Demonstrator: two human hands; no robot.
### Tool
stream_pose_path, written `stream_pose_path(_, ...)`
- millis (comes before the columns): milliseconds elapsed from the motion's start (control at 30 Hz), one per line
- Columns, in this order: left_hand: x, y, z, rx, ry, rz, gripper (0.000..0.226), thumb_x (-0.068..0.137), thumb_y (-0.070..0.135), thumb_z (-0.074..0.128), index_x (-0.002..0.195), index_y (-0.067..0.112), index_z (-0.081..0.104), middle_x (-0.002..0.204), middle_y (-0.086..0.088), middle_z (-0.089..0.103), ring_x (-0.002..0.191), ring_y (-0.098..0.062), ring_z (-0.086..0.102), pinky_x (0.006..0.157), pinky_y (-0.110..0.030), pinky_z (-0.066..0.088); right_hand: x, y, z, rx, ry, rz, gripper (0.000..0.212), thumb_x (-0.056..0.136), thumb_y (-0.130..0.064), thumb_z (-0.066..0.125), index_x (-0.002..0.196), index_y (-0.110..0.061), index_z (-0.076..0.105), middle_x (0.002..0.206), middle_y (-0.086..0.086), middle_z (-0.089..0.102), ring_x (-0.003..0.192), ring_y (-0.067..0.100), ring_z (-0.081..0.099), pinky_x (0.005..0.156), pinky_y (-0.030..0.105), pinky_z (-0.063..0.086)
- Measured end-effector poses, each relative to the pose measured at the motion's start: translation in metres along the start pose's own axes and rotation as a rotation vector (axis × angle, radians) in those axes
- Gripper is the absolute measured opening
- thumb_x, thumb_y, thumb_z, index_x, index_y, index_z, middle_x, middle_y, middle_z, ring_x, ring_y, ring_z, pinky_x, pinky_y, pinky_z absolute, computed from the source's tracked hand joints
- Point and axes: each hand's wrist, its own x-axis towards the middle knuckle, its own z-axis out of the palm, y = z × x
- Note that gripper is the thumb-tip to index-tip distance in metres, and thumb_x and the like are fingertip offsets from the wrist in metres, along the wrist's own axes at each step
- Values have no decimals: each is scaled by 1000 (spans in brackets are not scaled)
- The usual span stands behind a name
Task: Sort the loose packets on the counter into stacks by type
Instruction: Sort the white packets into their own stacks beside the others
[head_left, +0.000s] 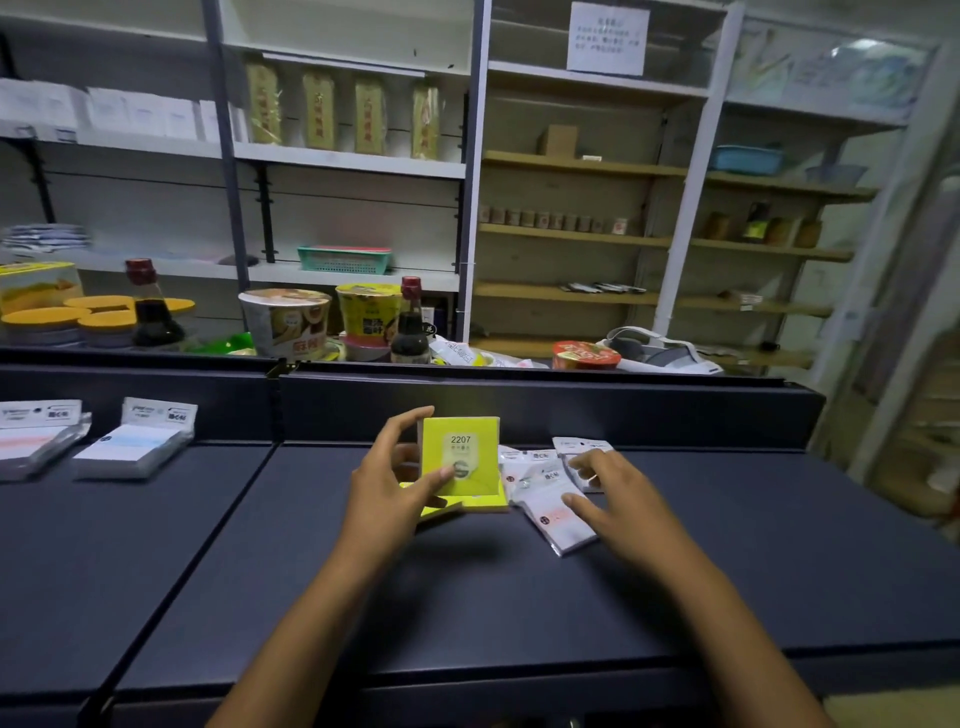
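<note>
Two white stacks (127, 447) already stand at the desk's (311, 571) far left. Our left hand (387, 480) pinches a yellow packet (460, 457) upright mid-desk, over other yellow ones; our right hand (618, 499) hovers spread, holding nothing, above the loose white packets (550, 499) still unsorted.

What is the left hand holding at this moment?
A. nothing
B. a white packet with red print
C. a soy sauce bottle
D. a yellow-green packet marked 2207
D: the left hand grips the upright yellow-green packet marked 2207, thumb on its front, while the right hand reaches over the loose white packets.
</note>
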Motion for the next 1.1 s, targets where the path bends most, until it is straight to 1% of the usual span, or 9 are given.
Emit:
stream_pose_path(133, -7, -1, 16, -44, -6, -32, 58, 83, 4, 76, 128, 33, 55, 105, -11, 70, 89, -22, 72, 63, -33, 62, -5, 18, 5, -57, -76, 81, 50, 89, -44, 68, 130, -19, 53, 130, -1, 51, 126, 17, 47, 101, 33, 42)
stream_pose_path(267, -10, -2, 22, -56, 3, -49, 57, 83, 2, 75, 129, 29, 54, 100, -14, 71, 84, -24, 73, 62, -31, 60, -7, 24, 11, -100, -131, 153, 60, 81, -60, 67, 129, -26, 60, 128, -2, 55, 124, 19, 47, 99, 34, 45)
stream_pose_path(400, -13, -4, 18, -32, 24, -62, 57, 84, 3, 75, 129, 31, 54, 99, -13, 71, 85, -23, 74, 64, -31, 61, -5, 24, 14, -52, -128, 158, 43, 80, -56, 71, 111, -26, 72, 118, -2, 67, 116, 21, 54, 85, 30, 46)
stream_pose_path(533, -16, -4, 14, -19, 41, -74, 57, 84, 7, 76, 128, 36, 54, 103, -13, 71, 90, -23, 74, 72, -40, 63, -4, 18, 13, 28, -67, 235, 51, 74, -49, 81, 111, -19, 62, 111, 0, 58, 108, 20, 54, 78, 29, 41)
stream_pose_path(667, -23, 2, 4, -1, 65, -65, 57, 84, 8, 76, 128, 38, 54, 104, -11, 72, 94, -20, 73, 75, -37, 62, -6, 9, 9, 267, 28, 279, 42, 76, -22, 81, 104, -20, 50, 99, 5, 65, 79, 20, 63, 61, 30, 49)
stream_pose_path(800, -31, 15, -15, -29, 90, -56, 59, 85, 4, 74, 129, 38, 55, 104, -7, 72, 97, -20, 71, 81, -46, 61, -16, -8, 5, 397, 154, 273, 32, 80, -13, 75, 102, -25, 54, 93, 7, 69, 79, 20, 66, 73, 38, 56)
stream_pose_path(900, -43, 26, -33, -79, 95, -56, 63, 87, 1, 70, 130, 44, 54, 109, -10, 70, 101, -24, 69, 80, -44, 61, -28, -30, 9, 645, 191, 269, 29, 84, -5, 72, 103, -20, 56, 90, 10, 72, 76, 25, 70, 74, 45, 59)
stream_pose_path(1000, -61, 36, -62, -117, 106, -47, 67, 88, -2, 66, 132, 47, 52, 110, -7, 70, 100, -19, 70, 78, -38, 62, -45, -60, 18, 946, 202, 242, 28, 89, 5, 64, 108, -14, 56, 98, 12, 75, 77, 21, 74, 63, 29, 61)
stream_pose_path(1100, -85, 42, -103, -172, 153, -57, 71, 89, -5, 65, 133, 48, 52, 109, -5, 72, 99, -18, 71, 75, -33, 62, -65, -97, 31, 1159, 186, 227, 29, 93, 9, 57, 108, -16, 57, 101, 11, 75, 88, 21, 75, 66, 24, 60)
